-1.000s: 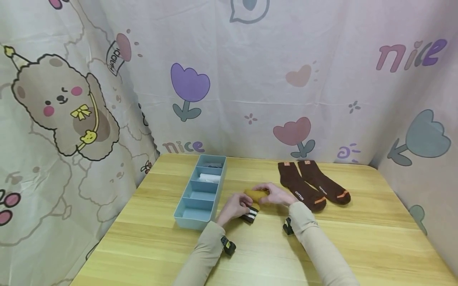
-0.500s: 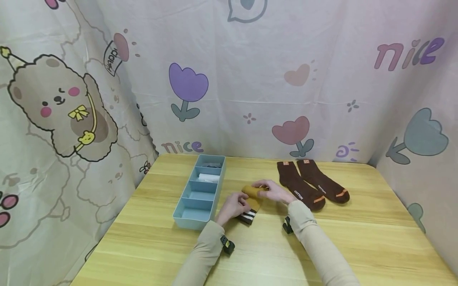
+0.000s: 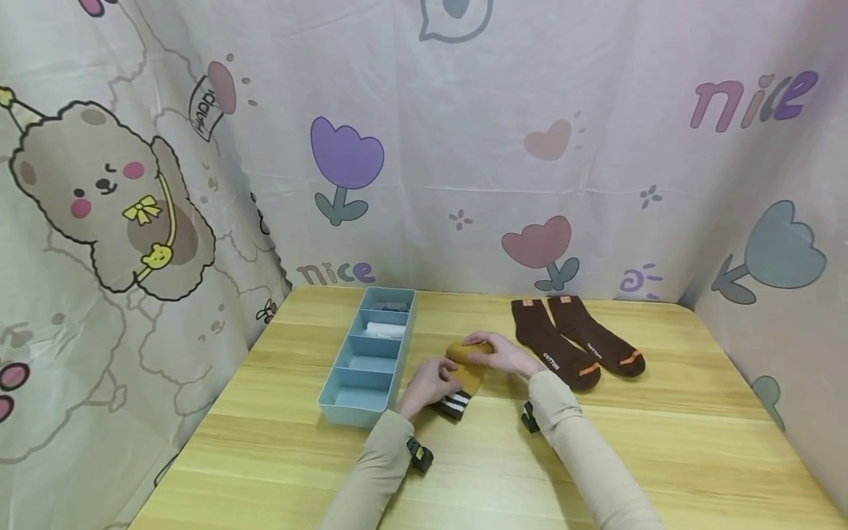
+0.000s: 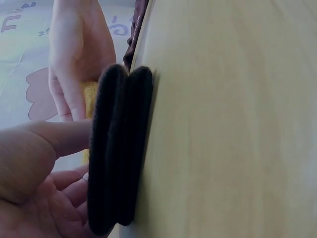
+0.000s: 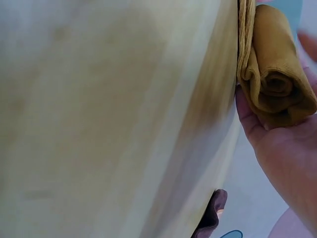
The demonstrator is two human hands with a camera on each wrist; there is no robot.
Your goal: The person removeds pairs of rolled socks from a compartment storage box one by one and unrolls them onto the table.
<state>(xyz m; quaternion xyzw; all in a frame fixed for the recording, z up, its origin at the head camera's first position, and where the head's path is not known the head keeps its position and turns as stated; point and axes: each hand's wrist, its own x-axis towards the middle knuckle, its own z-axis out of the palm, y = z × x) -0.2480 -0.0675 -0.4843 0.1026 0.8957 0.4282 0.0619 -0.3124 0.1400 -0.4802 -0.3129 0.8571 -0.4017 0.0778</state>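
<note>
A pair of mustard socks [image 3: 469,377] lies on the table, partly rolled up from the far end. The coiled end of the roll [image 5: 277,84] shows in the right wrist view. Toward me the dark cuff [image 3: 454,403] with white stripes lies flat; in the left wrist view its folded edge [image 4: 119,153] is seen end on. My right hand [image 3: 503,353] holds the roll from the right, fingers curled over its far side. At the left, my left hand [image 3: 429,383] pinches the socks by the roll, thumb and fingers bent; its fingertips are partly hidden.
A blue divided box [image 3: 401,362] stands left of my left hand. A white rolled item [image 3: 385,330] and a grey item [image 3: 391,306] lie in its far compartments. Two brown socks [image 3: 553,353] lie flat to the right, beyond my right forearm. A printed curtain [image 3: 424,147] hangs behind the table.
The roll has shifted slightly left, and more of the flat mustard part shows between it and the cuff. My left fingers have moved off the striped cuff, up beside the roll.
</note>
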